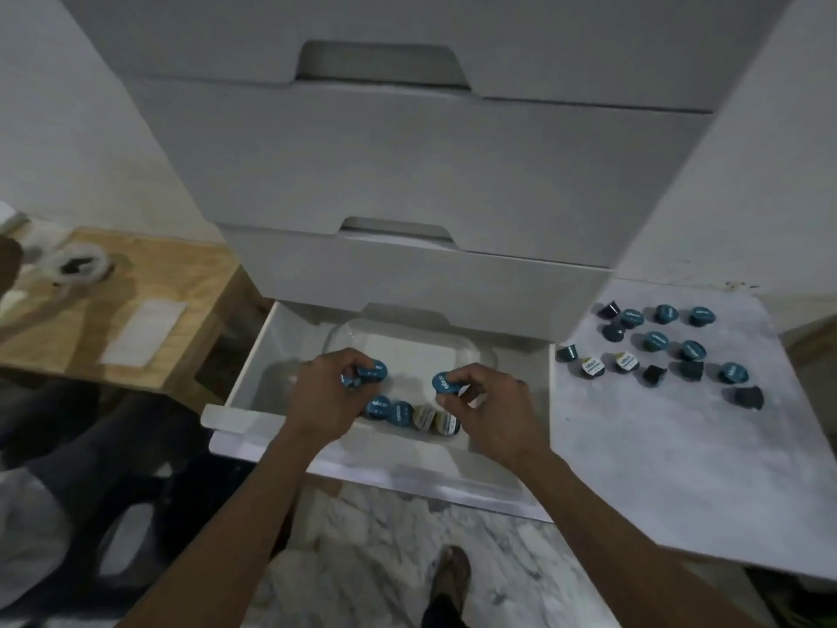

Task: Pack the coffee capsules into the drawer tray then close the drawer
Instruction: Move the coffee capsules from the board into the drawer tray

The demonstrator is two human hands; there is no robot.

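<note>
White drawer fronts rise above a marble floor [362, 528]; the lowest drawer [253, 392] stands open with a clear tray [471, 351] inside; four capsules [410, 414] sit in a row at its near edge; the left hand [333, 392] grips two blue capsules [364, 376]; the right hand [489, 401] pinches one blue capsule [443, 383] in its fingers [457, 385]; some fifteen loose capsules [656, 342] lie on the white bench [656, 469] at right; a wooden bench [149, 283] stands left.
</note>
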